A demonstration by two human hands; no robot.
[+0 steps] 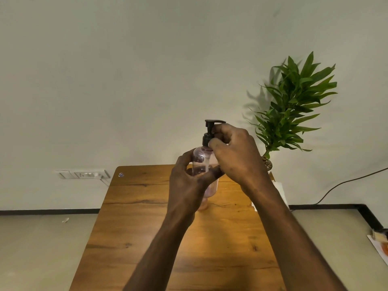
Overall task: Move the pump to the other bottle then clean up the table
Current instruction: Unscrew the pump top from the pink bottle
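A clear bottle [201,159] with pinkish liquid is held up above the wooden table [147,206]. My left hand [186,183] wraps around its body. A black pump [210,131] sits in the bottle's neck, and my right hand [233,152] pinches the pump's collar with thumb and fingers. Behind my left hand, part of another clear bottle [204,203] with an orange tint stands on the table, mostly hidden.
A green plant [294,106] in a small vase stands at the table's far right corner. White paper [280,192] lies at the right edge. A wall socket [83,174] is at the left, a cable [344,182] at the right.
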